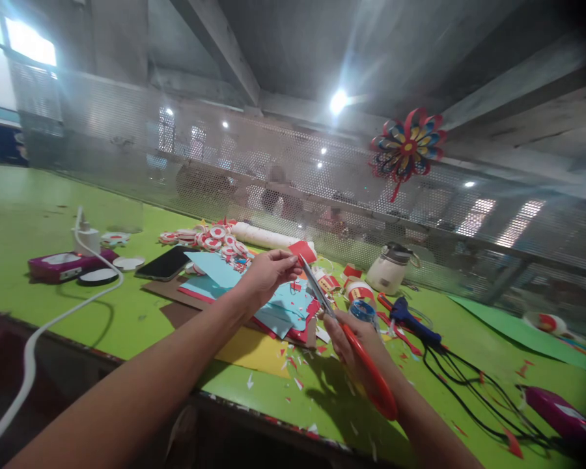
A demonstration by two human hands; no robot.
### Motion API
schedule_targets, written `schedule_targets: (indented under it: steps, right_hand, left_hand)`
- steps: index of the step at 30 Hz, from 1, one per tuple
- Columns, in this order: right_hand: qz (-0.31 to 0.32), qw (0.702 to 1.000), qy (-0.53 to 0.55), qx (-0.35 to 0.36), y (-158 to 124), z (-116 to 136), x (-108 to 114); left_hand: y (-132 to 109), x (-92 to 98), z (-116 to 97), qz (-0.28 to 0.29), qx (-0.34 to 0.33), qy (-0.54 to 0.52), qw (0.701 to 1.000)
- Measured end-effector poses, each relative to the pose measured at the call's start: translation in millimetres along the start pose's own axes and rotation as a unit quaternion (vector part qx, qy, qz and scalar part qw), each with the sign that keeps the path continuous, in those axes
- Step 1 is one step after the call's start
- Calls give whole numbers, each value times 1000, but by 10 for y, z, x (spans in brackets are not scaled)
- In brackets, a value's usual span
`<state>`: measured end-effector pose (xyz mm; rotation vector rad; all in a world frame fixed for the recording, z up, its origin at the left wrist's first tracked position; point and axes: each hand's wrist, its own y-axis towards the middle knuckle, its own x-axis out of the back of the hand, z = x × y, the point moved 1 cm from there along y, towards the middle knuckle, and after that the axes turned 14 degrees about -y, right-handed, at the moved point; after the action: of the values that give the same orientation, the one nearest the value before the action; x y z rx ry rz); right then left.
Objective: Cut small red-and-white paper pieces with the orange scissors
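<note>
My left hand (273, 277) pinches a small piece of red paper (303, 251) above the pile of coloured sheets. In my right hand (354, 339) is a pair of scissors (368, 374) with orange-red handles, its blades pointing up and away toward the red paper. The blade tips are at the paper's lower edge; whether they touch it I cannot tell. Beneath my hands lie light blue paper sheets (278, 312), with red and brown sheets under them. Nearer the table edge lies a yellow sheet (254, 352) with paper scraps scattered around.
Left are a black phone (163, 262), a purple box (61, 266) and a white cable (53, 324). Behind the paper are red-and-white paper rings (217, 233) and a white roll (268, 236). Right are a white jug (388, 270), a blue glue gun (413, 319) with black cord, and a green sheet (512, 326).
</note>
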<state>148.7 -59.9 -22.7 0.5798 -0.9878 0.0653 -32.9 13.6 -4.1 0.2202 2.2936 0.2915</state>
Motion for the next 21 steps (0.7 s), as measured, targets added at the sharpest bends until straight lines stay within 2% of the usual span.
schedule_targets:
  steps: [10,21]
  right_hand:
    - [21,999,-15,20,-11,53,58]
    - [51,998,23,-7,-27,34,33]
  left_hand:
    - [-10,1,-23,6,2,-1,1000]
    - [16,40,-7,20,2,9,1000]
